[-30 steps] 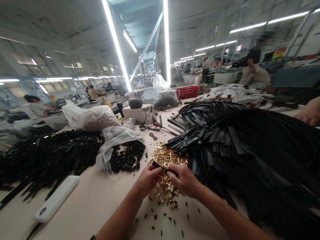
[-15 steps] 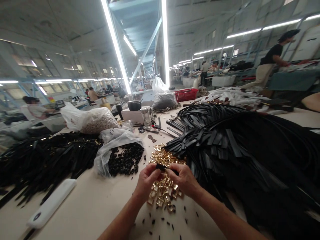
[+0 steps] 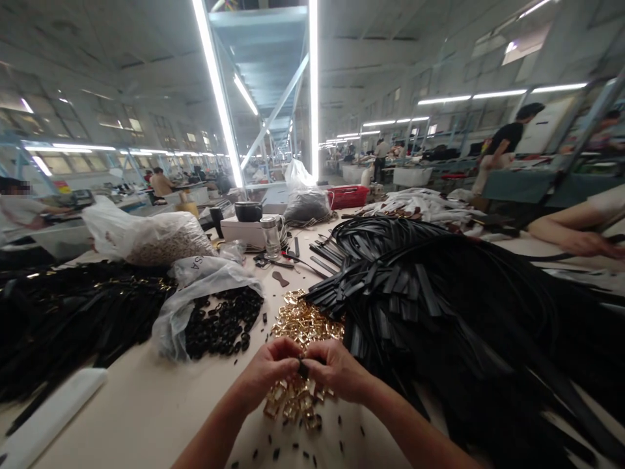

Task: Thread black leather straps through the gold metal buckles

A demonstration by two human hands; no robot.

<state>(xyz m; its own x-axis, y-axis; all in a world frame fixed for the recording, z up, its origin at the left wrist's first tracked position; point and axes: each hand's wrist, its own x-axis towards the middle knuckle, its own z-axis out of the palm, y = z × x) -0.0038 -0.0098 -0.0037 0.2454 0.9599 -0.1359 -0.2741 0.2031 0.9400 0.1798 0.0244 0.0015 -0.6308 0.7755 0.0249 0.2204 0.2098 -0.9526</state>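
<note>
Low in the middle of the view, my left hand (image 3: pixel 273 368) and my right hand (image 3: pixel 339 371) meet fingertip to fingertip. Both pinch the end of a black strap (image 3: pixel 303 369), which is mostly covered by the fingers. Whether a buckle is on it I cannot make out. Beneath and behind the hands lies a heap of gold metal buckles (image 3: pixel 305 322). Small black pieces (image 3: pixel 276 453) are scattered on the table closer to me. To the right, a big bundle of flat black straps (image 3: pixel 405 280) reaches the edge of the buckle heap.
An open plastic bag (image 3: pixel 168 332) spills small black rings (image 3: pixel 219 326) on the left. Beyond it are a full plastic bag (image 3: pixel 170 238), a glass jar (image 3: pixel 270 238) and a red basket (image 3: pixel 347 197). A white bar-shaped object (image 3: pixel 58 410) lies front left. A co-worker's hand (image 3: pixel 586 243) shows at right.
My view has swung to the right, so the table's contents sit further left. My hands have come closer together, and the strap between them shows less. A co-worker's forearm and hand now show at right.
</note>
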